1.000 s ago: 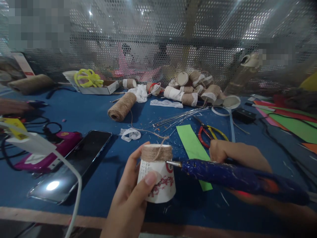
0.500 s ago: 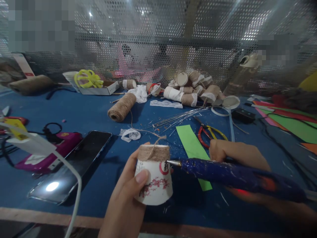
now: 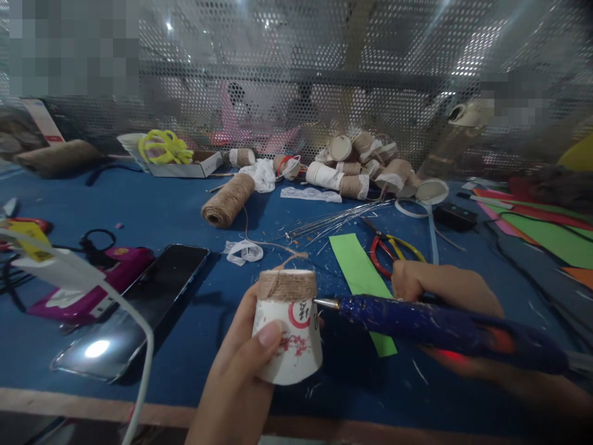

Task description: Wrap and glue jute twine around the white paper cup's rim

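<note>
Held upside down in my left hand [image 3: 248, 355] is a paper cup [image 3: 296, 364] printed with red blossoms and dark lettering. Jute twine [image 3: 290, 285] wraps the cup's upper part, and a loose strand runs back toward a twine roll [image 3: 228, 201]. My right hand [image 3: 445, 290] grips a dark blue glue gun [image 3: 407, 318] with a red glow beneath it. Its metal nozzle points left and sits at the cup's side, just under the twine's lower edge. Whether glue is coming out I cannot make out.
A green paper strip [image 3: 359, 266] and red-and-yellow pliers [image 3: 393, 250] lie beyond the glue gun. To the left are a phone [image 3: 157, 290], a purple power strip [image 3: 120, 266] and a white cable [image 3: 147, 346]. Twine-wrapped cups [image 3: 354, 185] pile up before a perforated metal screen [image 3: 287, 74].
The cup has turned in my left hand, so the red circle and lettering have shifted left. The nozzle stays at the twine's lower edge.
</note>
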A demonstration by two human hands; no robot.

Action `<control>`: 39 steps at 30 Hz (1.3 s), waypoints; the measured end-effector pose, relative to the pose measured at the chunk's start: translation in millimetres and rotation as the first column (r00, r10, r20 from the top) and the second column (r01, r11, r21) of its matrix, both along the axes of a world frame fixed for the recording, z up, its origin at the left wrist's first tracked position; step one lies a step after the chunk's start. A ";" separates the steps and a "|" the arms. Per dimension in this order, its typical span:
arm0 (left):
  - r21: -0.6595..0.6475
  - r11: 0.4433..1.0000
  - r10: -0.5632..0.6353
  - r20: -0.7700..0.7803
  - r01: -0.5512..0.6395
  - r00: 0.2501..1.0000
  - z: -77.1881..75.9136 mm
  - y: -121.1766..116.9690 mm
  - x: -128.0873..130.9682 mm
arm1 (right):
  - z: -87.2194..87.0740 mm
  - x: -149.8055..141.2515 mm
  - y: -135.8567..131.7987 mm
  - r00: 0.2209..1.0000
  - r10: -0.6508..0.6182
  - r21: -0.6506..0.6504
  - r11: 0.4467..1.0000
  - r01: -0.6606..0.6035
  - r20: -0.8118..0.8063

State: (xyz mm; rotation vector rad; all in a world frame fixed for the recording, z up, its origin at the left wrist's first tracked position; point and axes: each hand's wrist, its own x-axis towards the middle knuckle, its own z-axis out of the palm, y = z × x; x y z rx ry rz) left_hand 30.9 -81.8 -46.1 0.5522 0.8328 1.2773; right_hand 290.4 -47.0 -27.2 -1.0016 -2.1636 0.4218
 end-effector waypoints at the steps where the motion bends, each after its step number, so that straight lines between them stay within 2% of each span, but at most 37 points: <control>1: -0.015 1.000 -0.001 0.003 0.001 1.000 -0.1 -0.5 -0.5 | -0.9 0.4 -0.1 1.000 0.006 0.009 1.000 -0.005 -0.003; 7: -0.087 0.996 0.009 -0.039 -0.012 0.999 -1.5 -2.5 -2.8 | -1.5 0.0 -1.2 1.000 -0.019 0.013 1.000 0.019 0.003; 13: -0.034 0.999 -0.034 0.029 0.034 0.999 -5.9 0.6 -4.2 | 1.3 -1.6 -1.0 1.000 -0.001 -0.017 1.000 0.001 -0.013; 17: 0.059 0.996 -0.070 0.070 0.066 0.995 -1.6 2.1 -4.2 | 1.3 -2.2 -1.0 1.000 -0.020 -0.001 1.000 0.020 -0.019; 20: 0.079 0.994 -0.077 0.088 0.070 0.993 2.7 0.7 -4.2 | 0.9 -1.6 -1.2 1.000 -0.014 -0.015 1.000 0.014 -0.013; 31: -0.071 0.993 -0.085 0.059 0.090 0.995 -6.5 -0.8 -6.6 | -0.3 -0.8 -2.6 1.000 -0.026 0.003 1.000 0.026 -0.004; 35: -0.002 0.998 -0.065 0.032 0.065 0.997 -1.6 -1.1 -6.5 | 1.6 -2.5 -0.8 1.000 -0.008 0.014 1.000 0.008 -0.008; 39: 0.053 0.992 -0.117 0.043 0.114 0.992 -1.1 1.2 -8.0 | 2.7 -2.9 2.0 1.000 -0.002 0.019 1.000 0.002 0.001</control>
